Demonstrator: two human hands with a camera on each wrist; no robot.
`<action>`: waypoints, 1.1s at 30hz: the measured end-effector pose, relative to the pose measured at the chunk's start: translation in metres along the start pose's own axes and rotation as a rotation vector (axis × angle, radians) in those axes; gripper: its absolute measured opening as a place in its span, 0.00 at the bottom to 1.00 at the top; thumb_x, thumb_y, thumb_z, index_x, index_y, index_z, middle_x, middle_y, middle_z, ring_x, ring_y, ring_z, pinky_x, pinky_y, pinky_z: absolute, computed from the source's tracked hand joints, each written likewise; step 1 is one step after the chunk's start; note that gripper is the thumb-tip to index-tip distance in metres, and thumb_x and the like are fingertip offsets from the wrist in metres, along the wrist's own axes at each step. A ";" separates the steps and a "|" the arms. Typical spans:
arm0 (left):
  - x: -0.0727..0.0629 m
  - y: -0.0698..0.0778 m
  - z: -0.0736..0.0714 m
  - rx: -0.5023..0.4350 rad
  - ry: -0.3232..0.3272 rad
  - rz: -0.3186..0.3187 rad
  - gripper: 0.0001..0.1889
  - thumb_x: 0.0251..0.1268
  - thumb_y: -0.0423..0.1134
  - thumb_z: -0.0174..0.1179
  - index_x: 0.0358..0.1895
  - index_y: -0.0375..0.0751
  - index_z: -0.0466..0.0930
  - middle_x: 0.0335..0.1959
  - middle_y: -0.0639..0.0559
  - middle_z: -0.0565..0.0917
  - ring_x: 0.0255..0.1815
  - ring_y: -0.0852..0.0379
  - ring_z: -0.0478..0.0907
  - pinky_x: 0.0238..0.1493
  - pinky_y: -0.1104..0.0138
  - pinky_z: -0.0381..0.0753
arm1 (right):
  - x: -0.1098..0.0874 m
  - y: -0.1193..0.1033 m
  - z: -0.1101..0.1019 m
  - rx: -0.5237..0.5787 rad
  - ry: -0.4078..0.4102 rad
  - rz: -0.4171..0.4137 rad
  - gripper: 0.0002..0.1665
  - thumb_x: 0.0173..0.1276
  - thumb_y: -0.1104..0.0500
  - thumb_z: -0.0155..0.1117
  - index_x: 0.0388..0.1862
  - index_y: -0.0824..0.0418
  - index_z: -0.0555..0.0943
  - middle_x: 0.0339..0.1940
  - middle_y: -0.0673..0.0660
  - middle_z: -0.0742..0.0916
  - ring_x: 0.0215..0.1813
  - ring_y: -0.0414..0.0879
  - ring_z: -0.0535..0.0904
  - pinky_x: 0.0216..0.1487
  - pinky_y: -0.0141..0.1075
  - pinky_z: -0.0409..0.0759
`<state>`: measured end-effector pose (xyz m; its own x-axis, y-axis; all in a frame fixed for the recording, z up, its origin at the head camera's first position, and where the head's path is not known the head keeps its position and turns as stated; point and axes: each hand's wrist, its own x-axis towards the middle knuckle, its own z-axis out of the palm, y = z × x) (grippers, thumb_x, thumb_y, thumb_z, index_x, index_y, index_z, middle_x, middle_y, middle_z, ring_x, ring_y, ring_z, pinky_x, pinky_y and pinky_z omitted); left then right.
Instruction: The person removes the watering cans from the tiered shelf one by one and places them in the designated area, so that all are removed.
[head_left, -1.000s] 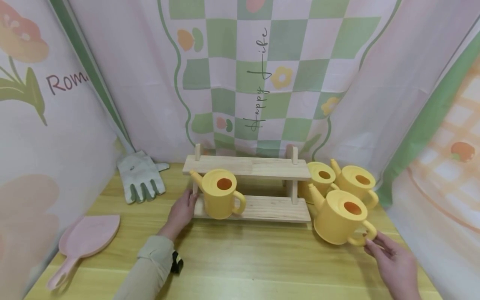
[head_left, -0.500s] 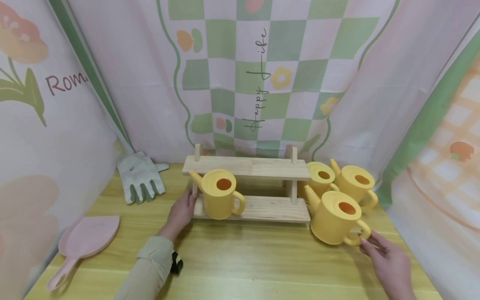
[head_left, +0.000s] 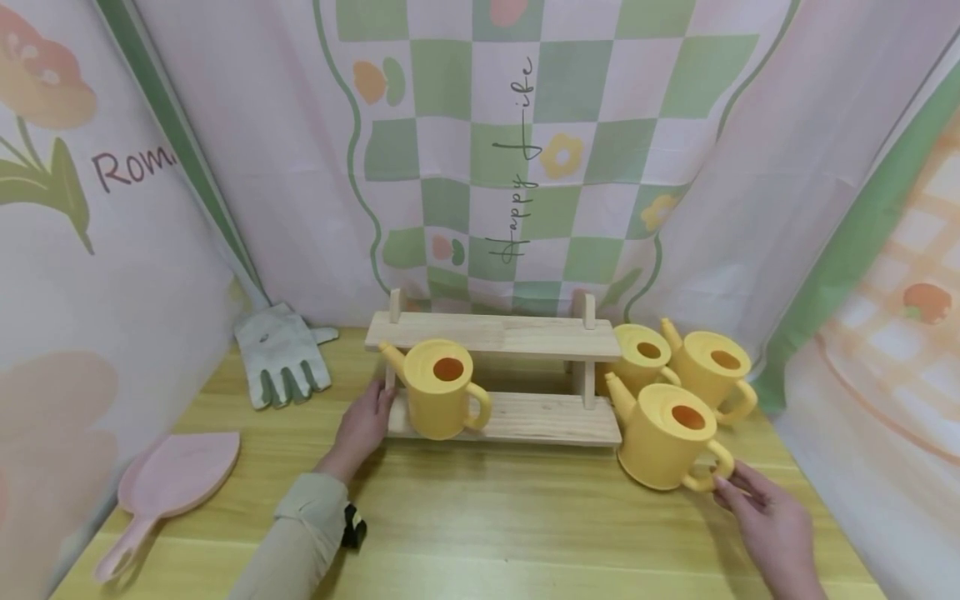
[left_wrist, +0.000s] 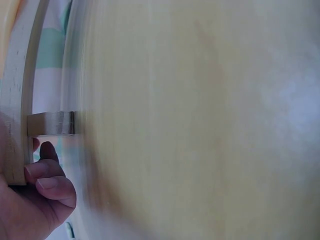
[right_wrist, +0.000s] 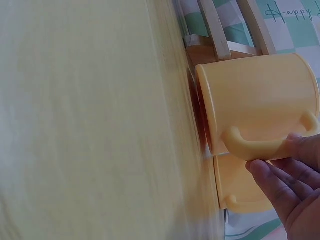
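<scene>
My right hand (head_left: 768,517) pinches the handle of a yellow watering can (head_left: 663,442) at the right end of a two-tier wooden shelf (head_left: 555,417). Thumb and fingers meet that handle in the right wrist view, where the can's side (right_wrist: 260,95) faces the camera. At the shelf's left end, my left hand (head_left: 365,425) grips the lower board; its fingers (left_wrist: 56,189) curl under the board's edge (left_wrist: 15,100) in the left wrist view. Another yellow watering can (head_left: 438,400) stands on the left part of the lower board, its spout pointing left.
Two more yellow watering cans, one nearer the shelf (head_left: 637,354) and one farther right (head_left: 708,367), stand behind the held one. A grey-white glove (head_left: 281,350) and a pink dustpan (head_left: 176,475) lie on the left of the wooden table (head_left: 480,525). Printed curtains enclose the table.
My right hand has moved the watering can a little to the left, closer to the shelf's right end. The left hand and the shelf have stayed put.
</scene>
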<state>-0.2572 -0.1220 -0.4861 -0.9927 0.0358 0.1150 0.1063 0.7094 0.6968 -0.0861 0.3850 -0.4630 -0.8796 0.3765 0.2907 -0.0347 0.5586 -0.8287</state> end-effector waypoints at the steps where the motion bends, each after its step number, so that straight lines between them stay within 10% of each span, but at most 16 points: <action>1: 0.000 0.000 0.000 0.003 0.002 0.004 0.22 0.80 0.51 0.39 0.61 0.38 0.69 0.52 0.35 0.80 0.52 0.37 0.78 0.52 0.44 0.76 | 0.000 0.000 0.000 -0.004 -0.008 0.000 0.25 0.68 0.66 0.64 0.59 0.81 0.71 0.34 0.25 0.80 0.31 0.28 0.83 0.33 0.24 0.81; 12: 0.000 0.000 0.001 0.003 0.004 0.003 0.22 0.80 0.50 0.40 0.62 0.37 0.69 0.54 0.34 0.80 0.54 0.36 0.77 0.55 0.43 0.74 | 0.001 -0.003 -0.001 -0.059 -0.063 -0.007 0.24 0.67 0.65 0.67 0.57 0.78 0.75 0.36 0.28 0.82 0.33 0.27 0.82 0.33 0.27 0.82; 20: -0.001 0.001 0.000 -0.002 0.011 0.004 0.22 0.80 0.49 0.40 0.61 0.37 0.70 0.54 0.35 0.80 0.54 0.36 0.77 0.55 0.44 0.74 | 0.001 -0.005 0.000 -0.115 -0.086 -0.004 0.23 0.67 0.64 0.66 0.56 0.77 0.76 0.41 0.67 0.87 0.32 0.28 0.82 0.33 0.27 0.82; 33: 0.000 0.001 -0.001 -0.014 0.000 -0.006 0.22 0.80 0.50 0.40 0.61 0.38 0.70 0.53 0.36 0.80 0.54 0.37 0.77 0.54 0.44 0.75 | 0.004 -0.002 -0.001 -0.160 -0.105 -0.005 0.26 0.67 0.60 0.67 0.58 0.75 0.74 0.49 0.74 0.83 0.34 0.19 0.76 0.33 0.20 0.79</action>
<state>-0.2568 -0.1218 -0.4846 -0.9934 0.0313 0.1106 0.1008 0.6997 0.7073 -0.0892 0.3859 -0.4595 -0.9244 0.2991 0.2366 0.0291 0.6739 -0.7382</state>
